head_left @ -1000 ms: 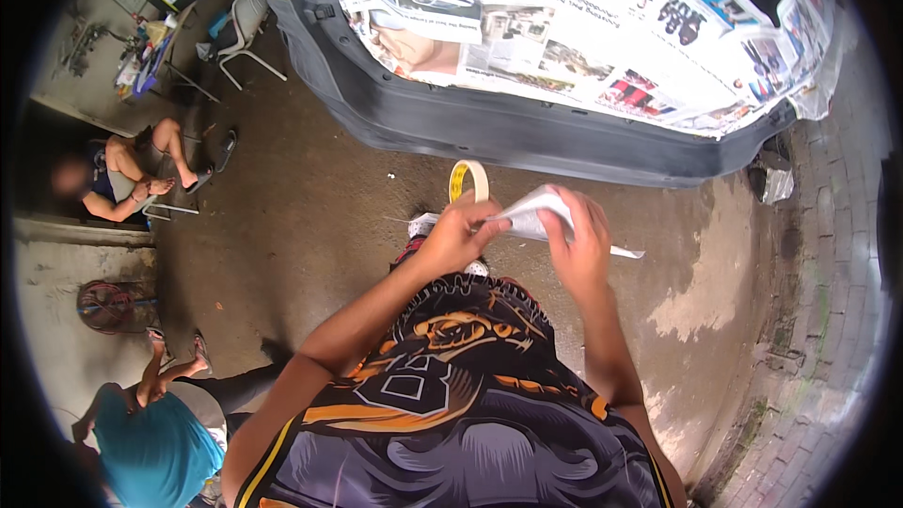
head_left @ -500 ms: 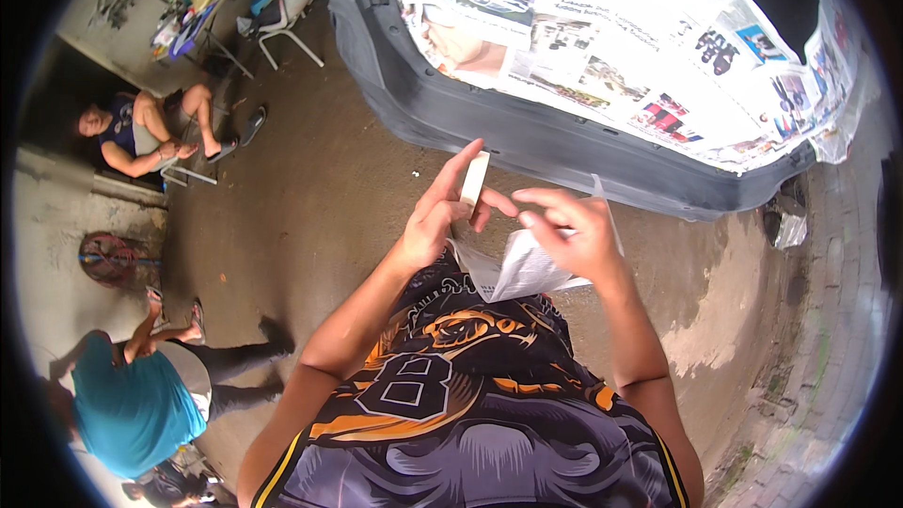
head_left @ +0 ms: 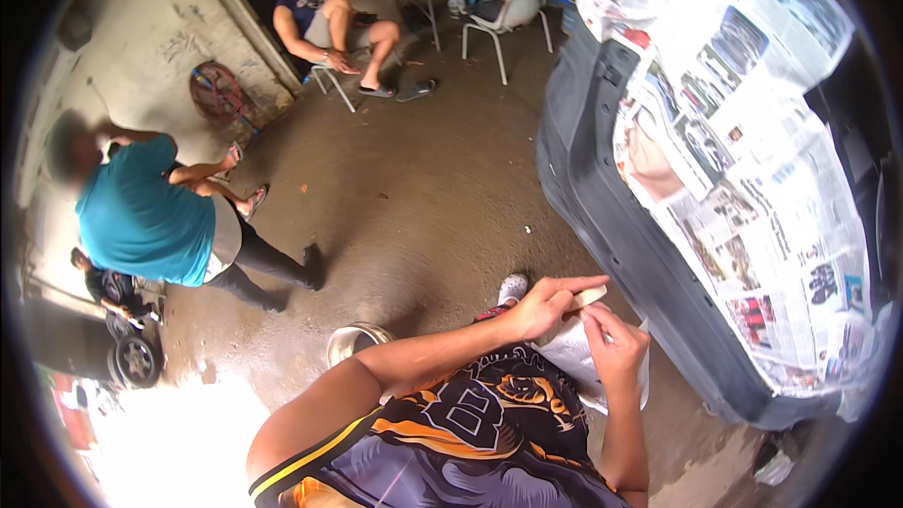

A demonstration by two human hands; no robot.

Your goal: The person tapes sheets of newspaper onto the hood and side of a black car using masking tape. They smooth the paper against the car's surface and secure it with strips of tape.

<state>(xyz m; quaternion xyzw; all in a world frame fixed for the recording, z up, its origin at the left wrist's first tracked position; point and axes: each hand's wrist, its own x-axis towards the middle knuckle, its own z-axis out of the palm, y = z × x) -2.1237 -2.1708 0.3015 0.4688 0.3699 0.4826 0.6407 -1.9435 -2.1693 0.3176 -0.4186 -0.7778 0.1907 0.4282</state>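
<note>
Currently, the left hand [head_left: 546, 306] is closed around a cream roll of tape [head_left: 590, 296], index finger extended past it. The roll is located at the fingertips, just beside the right hand [head_left: 618, 346]; only a narrow band of its edge shows, the remainder being covered by fingers. The right hand has its fingers bent in toward the thumb, close to the roll; whether they pinch the tape's free end or the sheet cannot be determined. A thin whitish sheet [head_left: 578, 372] hangs creased below both hands, partly concealed by the right wrist and forearm.

The newspaper covering [head_left: 743, 216] carries headlines, text columns and colour photographs; the small type is too blurred and glare-washed to read. The covering is cut off at the top, and its right side runs into the dark lens rim. The black, purple and orange jersey [head_left: 470, 423] bears one large outlined character, partly folded.

The bumper [head_left: 602, 179] is matte dark grey, with a curved profile and small slots along its upper edge. The floor [head_left: 414, 198] is rough, brown and damp-looking. A round metallic basin [head_left: 340, 343] is half hidden by the left arm. At lower left, bright light obliterates detail beside a spoked wheel [head_left: 137, 360].
</note>
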